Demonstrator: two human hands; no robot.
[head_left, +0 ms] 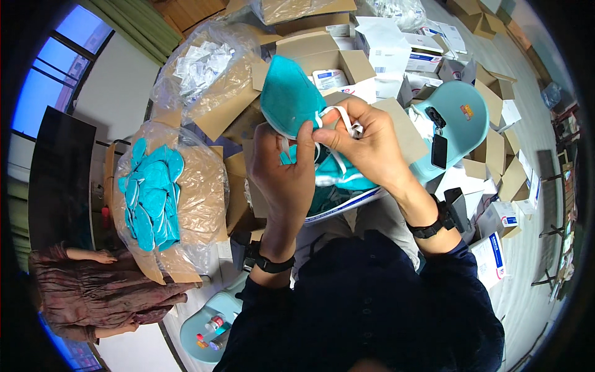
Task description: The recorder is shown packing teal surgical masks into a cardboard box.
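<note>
A teal cup-shaped face mask [288, 93] is held up in front of me, its pointed end upward. My left hand [279, 161] is closed around its lower edge, thumb on the near side. White elastic straps [330, 115] loop from the mask's right edge, and my right hand [365, 139] pinches them between thumb and fingers. Both hands nearly meet at the strap. Just below them, on my lap, a white box [347, 208] contains more teal masks [350, 180] with white straps, partly covered by my hands.
On my left, a plastic-lined carton [198, 211] holds a heap of teal masks [155, 198]. Ahead lies a bag of white packets [204, 68]. Cartons [316, 43] crowd the front and right. A teal stool [462, 111] carries a phone [439, 152]. Another person [105, 291] stands at left.
</note>
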